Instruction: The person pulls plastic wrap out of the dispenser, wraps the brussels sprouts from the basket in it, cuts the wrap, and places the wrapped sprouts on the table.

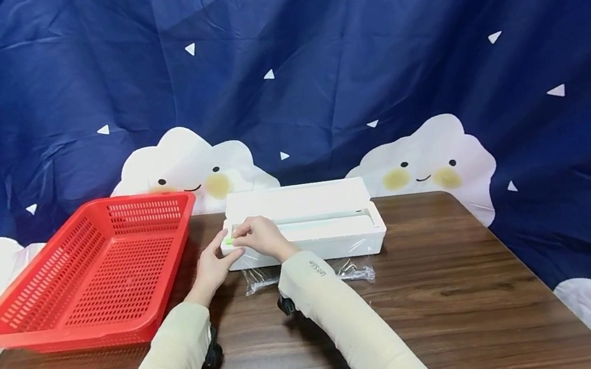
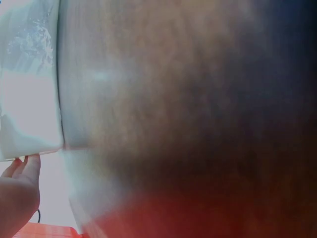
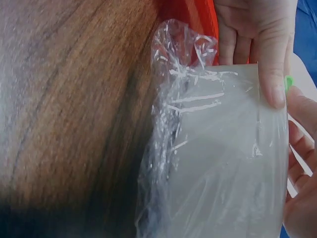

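Table (image 1: pixel 445 290) bears red basket (image 1: pixel 119 277), open white box (image 1: pixel 306 250).

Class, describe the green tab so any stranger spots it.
On the wooden table, right of the red plastic basket, sits a long white box with its lid raised. At its left end, by the right hand, is the green tab, the only bright green spot against the white.

Table (image 1: pixel 440 290), 1 red basket (image 1: pixel 124 273), 1 white box (image 1: pixel 334 247)
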Tool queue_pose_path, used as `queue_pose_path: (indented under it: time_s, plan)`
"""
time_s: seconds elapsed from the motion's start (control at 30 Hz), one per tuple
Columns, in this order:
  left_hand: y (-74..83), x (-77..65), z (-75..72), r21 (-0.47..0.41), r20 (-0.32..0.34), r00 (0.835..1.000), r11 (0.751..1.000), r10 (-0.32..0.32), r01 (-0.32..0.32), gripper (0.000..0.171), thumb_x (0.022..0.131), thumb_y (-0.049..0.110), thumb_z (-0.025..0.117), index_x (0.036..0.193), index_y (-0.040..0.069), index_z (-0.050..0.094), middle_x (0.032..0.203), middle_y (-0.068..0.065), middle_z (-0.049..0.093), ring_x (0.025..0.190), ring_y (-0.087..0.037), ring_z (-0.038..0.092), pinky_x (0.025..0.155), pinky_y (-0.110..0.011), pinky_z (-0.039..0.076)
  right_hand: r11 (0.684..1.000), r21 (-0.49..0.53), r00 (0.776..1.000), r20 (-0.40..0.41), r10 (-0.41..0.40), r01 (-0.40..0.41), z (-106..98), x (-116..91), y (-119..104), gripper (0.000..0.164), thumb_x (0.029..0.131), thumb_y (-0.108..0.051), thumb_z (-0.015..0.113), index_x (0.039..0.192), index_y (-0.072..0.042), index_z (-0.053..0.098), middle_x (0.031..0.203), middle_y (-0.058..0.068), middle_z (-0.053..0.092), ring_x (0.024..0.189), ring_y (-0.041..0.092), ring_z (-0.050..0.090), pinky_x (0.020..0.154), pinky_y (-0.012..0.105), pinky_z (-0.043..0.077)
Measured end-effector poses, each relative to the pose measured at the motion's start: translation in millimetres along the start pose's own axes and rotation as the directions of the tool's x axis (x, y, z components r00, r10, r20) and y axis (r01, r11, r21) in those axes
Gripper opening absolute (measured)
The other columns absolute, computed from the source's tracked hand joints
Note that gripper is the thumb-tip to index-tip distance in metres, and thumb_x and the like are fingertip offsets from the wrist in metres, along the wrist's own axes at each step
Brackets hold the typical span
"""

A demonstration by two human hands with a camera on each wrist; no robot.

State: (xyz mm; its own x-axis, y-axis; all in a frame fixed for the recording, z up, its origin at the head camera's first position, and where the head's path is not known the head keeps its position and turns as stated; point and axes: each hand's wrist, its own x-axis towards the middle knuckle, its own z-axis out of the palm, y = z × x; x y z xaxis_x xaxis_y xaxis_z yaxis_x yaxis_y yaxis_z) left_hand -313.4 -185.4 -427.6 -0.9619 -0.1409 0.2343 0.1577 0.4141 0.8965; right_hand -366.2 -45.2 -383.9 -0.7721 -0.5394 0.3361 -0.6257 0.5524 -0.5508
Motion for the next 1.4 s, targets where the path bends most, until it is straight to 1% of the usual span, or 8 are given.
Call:
queue_pose_path:
  time_s: [0.13, 0.5, 0.73, 0.9, 1.0, 1.07, 1.2, 1.4]
  plan:
    - [-0.8, 1.1, -1.8, -0.002, -0.003, 1.000, 1.000, 0.007, -0.007, 0.064, 0.081, 0.013, 0.071, 0.137, 0.001, 0.041, 0.119, -0.024, 0.055, 0.095, -0.025, 0.053, 0.069, -0.019, 0.042, 0.999, -0.029, 0.999, 0.005, -0.032, 0.032, -1, 0, 1, 0.012, 0.079, -0.018, 0.073, 0.088, -0.009, 0.074, 0.082, -0.002, 0.063, 0.074, 0.010, 0.054, 0.066, 0.018, 0.041]
    - [0.2, 1.2, -1.6, 0.025, -0.013, 1.000, 1.000, 0.005, -0.005, 0.065, 0.080, 0.015, 0.073, 0.136, 0.002, 0.042, 0.120, -0.023, 0.055, 0.096, -0.024, 0.053, 0.073, -0.024, 0.043, 0.995, -0.043, 0.996, 0.013, -0.087, 0.087, -7, -2, 3, 0.008, 0.079, -0.015, 0.073, 0.083, -0.008, 0.074, 0.077, -0.003, 0.060, 0.067, 0.008, 0.048, 0.061, 0.018, 0.037]
    - [1.1, 0.8, -1.8, 0.035, -0.019, 1.000, 0.999, -0.018, 0.019, 0.065, 0.081, 0.017, 0.072, 0.137, 0.004, 0.042, 0.124, -0.023, 0.051, 0.104, -0.025, 0.051, 0.082, -0.033, 0.042, 0.994, -0.060, 0.995, 0.013, -0.094, 0.095, -9, -4, 6, 0.008, 0.079, -0.014, 0.073, 0.084, -0.008, 0.073, 0.077, -0.003, 0.061, 0.068, 0.009, 0.049, 0.062, 0.019, 0.039]
    - [0.4, 2.1, -1.2, 0.043, -0.014, 1.000, 0.999, -0.025, 0.025, 0.066, 0.080, 0.020, 0.073, 0.137, 0.006, 0.042, 0.126, -0.023, 0.050, 0.106, -0.026, 0.050, 0.085, -0.035, 0.041, 0.993, -0.053, 0.994, 0.024, -0.103, 0.105, -13, -5, 12, 0.009, 0.079, -0.014, 0.072, 0.085, -0.007, 0.073, 0.075, -0.003, 0.060, 0.068, 0.009, 0.049, 0.062, 0.019, 0.039]
    - [2.7, 2.3, -1.4, 0.053, -0.007, 1.000, 0.999, -0.012, 0.012, 0.066, 0.081, 0.021, 0.073, 0.137, 0.005, 0.042, 0.126, -0.023, 0.049, 0.107, -0.027, 0.050, 0.085, -0.036, 0.041, 0.995, -0.051, 0.996, 0.007, -0.086, 0.086, -21, -9, 18, 0.007, 0.078, -0.014, 0.073, 0.082, -0.008, 0.073, 0.074, -0.003, 0.060, 0.067, 0.010, 0.049, 0.061, 0.020, 0.039]
    - [3.0, 2.2, -3.5, 0.060, -0.023, 1.000, 0.998, -0.013, 0.015, 0.066, 0.081, 0.020, 0.073, 0.137, 0.006, 0.042, 0.126, -0.023, 0.050, 0.107, -0.027, 0.049, 0.085, -0.035, 0.040, 0.997, -0.048, 0.998, -0.001, -0.068, 0.068, -27, -13, 21, 0.006, 0.078, -0.014, 0.073, 0.081, -0.009, 0.074, 0.074, -0.004, 0.060, 0.067, 0.010, 0.049, 0.061, 0.021, 0.039]
    - [0.2, 2.4, -6.9, 0.052, -0.038, 0.999, 0.998, -0.020, 0.021, 0.065, 0.081, 0.018, 0.072, 0.137, 0.006, 0.042, 0.127, -0.023, 0.049, 0.108, -0.026, 0.049, 0.086, -0.036, 0.040, 0.998, -0.032, 0.999, 0.013, -0.046, 0.047, -37, -19, 26, 0.007, 0.080, -0.015, 0.073, 0.081, -0.009, 0.073, 0.076, -0.003, 0.062, 0.068, 0.010, 0.050, 0.061, 0.022, 0.040]
    - [-1.9, 2.0, -1.7, 0.041, 0.007, 1.000, 0.999, -0.020, 0.019, 0.067, 0.081, 0.019, 0.072, 0.138, 0.006, 0.040, 0.130, -0.022, 0.047, 0.111, -0.026, 0.047, 0.089, -0.036, 0.039, 0.999, -0.016, 0.999, 0.019, -0.028, 0.028, -49, -32, 36, 0.007, 0.080, -0.014, 0.072, 0.081, -0.008, 0.073, 0.077, -0.002, 0.062, 0.070, 0.011, 0.052, 0.062, 0.022, 0.041]
